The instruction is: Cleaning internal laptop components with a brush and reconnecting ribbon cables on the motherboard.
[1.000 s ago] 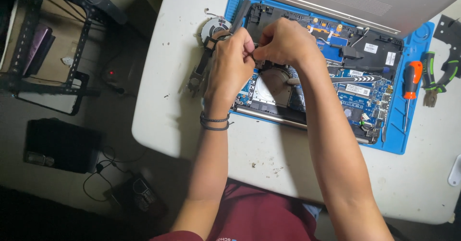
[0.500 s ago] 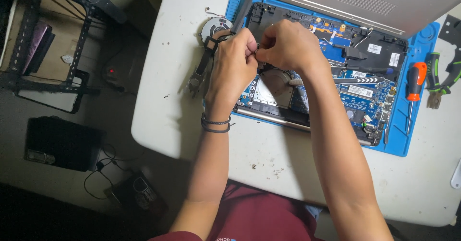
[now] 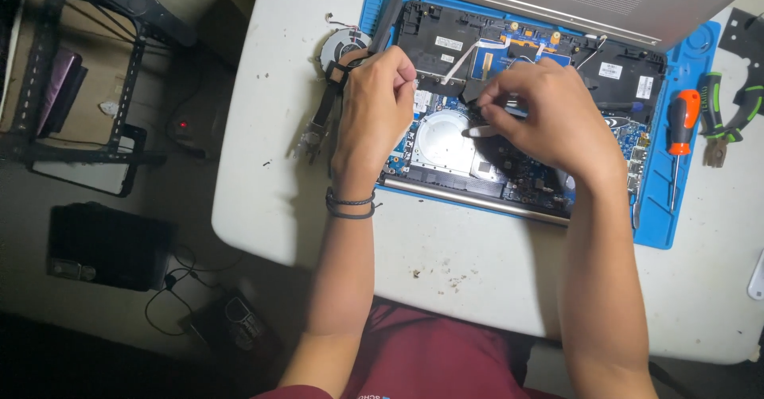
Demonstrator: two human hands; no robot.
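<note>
Working inside the opened laptop (image 3: 525,112) on the blue mat (image 3: 676,216) near the desk's far edge, the left hand (image 3: 374,112) seems pinched on a black heat pipe (image 3: 330,101) while the right hand (image 3: 549,116) nips a pale strip (image 3: 477,131), so lifting next likely calls for gentle, even pull.

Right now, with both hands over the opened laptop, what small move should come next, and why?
Probably ease the right hand gently up, drawing the thin strip pinched in its fingertips clear of the board. The left hand already rests at the laptop chassis edge beside the removed fan, steadying it, and the screwdriver lies unused on the blue mat.
</note>
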